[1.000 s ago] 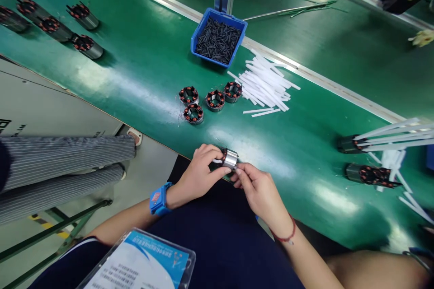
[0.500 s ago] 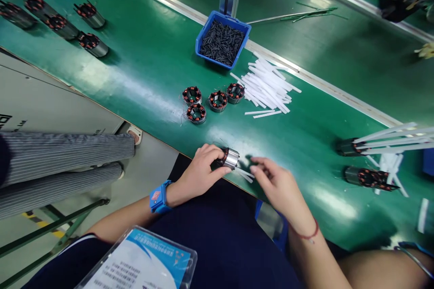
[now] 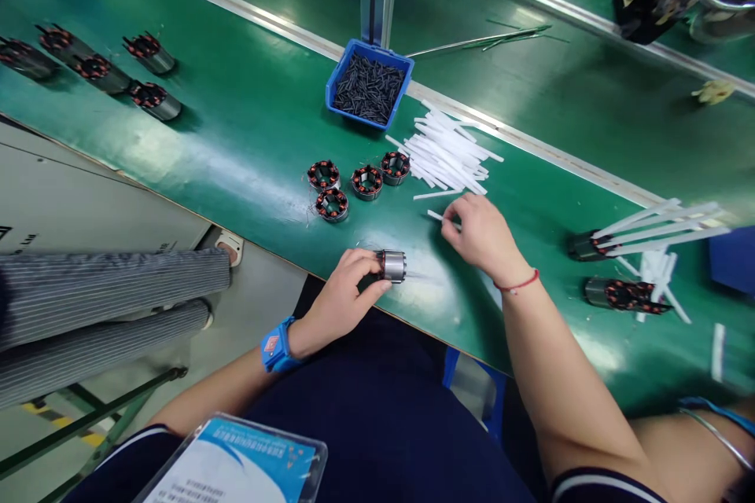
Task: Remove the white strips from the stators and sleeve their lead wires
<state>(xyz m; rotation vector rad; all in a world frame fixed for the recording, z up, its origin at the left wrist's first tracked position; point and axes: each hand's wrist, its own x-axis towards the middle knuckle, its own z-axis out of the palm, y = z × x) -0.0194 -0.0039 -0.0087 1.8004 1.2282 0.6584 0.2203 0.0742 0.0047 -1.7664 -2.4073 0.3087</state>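
My left hand [image 3: 348,291] grips a motor stator [image 3: 394,266] near the bench's front edge. It is a silver cylinder with a dark slotted end, lying on its side. My right hand [image 3: 480,232] is further up the bench, thumb and fingers pinched on a white strip [image 3: 435,214], whose free end points left. Just beyond it lies a pile of white strips [image 3: 449,149], with one loose strip [image 3: 436,194] beside it. Several shorter stators with copper windings, one of them this ring stator [image 3: 366,182], stand upright left of the pile.
A blue bin [image 3: 370,84] of small black sleeves stands by the metal rail. Taller stators [image 3: 154,100] lie at far left. On the right, a stator [image 3: 587,245] has white strips sticking out, near another stator [image 3: 600,292]. A neighbour's arm [image 3: 696,440] shows at lower right.
My right hand has moved from beside the held stator up to the pile and closed on a strip. White strips seen by the stator are no longer visible. The view has shifted slightly.
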